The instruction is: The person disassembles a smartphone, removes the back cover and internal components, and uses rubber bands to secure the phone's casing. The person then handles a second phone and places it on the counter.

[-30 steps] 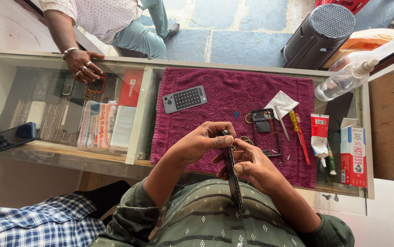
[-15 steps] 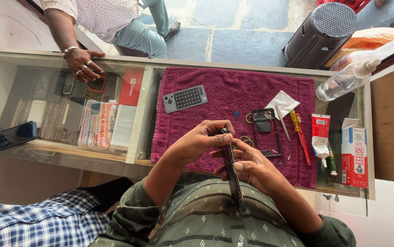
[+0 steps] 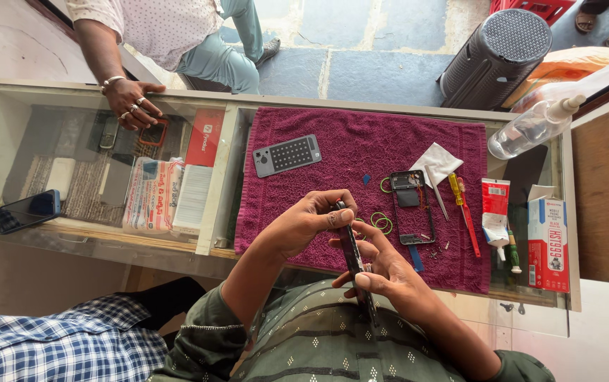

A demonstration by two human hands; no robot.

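Both my hands hold a thin black phone [image 3: 353, 256] edge-on over the near edge of a maroon towel [image 3: 361, 159]. My left hand [image 3: 310, 221] grips its far end from the left. My right hand [image 3: 382, 265] grips its middle and near part from the right. On the towel lie a grey phone back cover [image 3: 286, 155], a bare phone frame [image 3: 412, 207], green rubber bands [image 3: 381, 223], a white tissue [image 3: 437, 163] and a red-and-yellow screwdriver [image 3: 463, 211].
The towel covers a glass display counter [image 3: 99, 233]. A clear spray bottle [image 3: 534, 127], a tube and a red-and-white box [image 3: 548, 244] stand at the right. Another person's ringed hand [image 3: 133, 104] rests on the glass at far left. A dark phone [image 3: 28, 211] lies near left.
My hands with the black phone have stayed in much the same place; the fingers have shifted slightly along its edge. The other person's hand has not moved.
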